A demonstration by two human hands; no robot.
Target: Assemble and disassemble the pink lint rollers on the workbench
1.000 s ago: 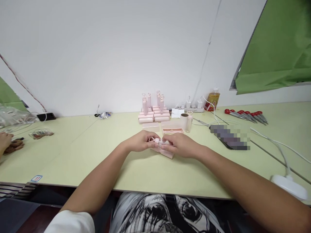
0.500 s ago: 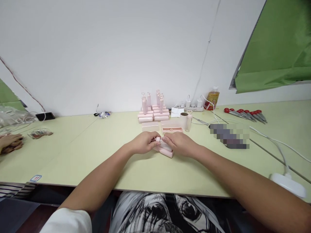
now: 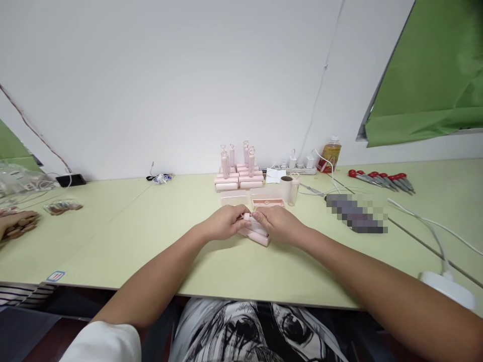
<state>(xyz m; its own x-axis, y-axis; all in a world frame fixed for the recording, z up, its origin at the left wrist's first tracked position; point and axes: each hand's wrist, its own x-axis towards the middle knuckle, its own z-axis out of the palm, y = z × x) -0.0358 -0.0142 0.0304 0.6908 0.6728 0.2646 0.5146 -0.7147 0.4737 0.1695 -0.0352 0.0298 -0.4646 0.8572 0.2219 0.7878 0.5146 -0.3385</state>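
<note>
A pink case rests on the pale green table, tilted with its right end nearer to me. My left hand is closed round its left end, with a small white-pink piece showing at the fingertips. My right hand holds the right side of the case, thumb on top. Just behind my hands lie an open pink box and a clear lid. The fingers hide part of the case.
Pink boxes with upright pink tubes stand at the wall. Right of them are a cardboard roll, a clear tube, a bottle, red-tipped tools and cables. Another person's hand is far left.
The other person's hand at the far left has shifted slightly. My hands and the pink case stay almost as they were.
</note>
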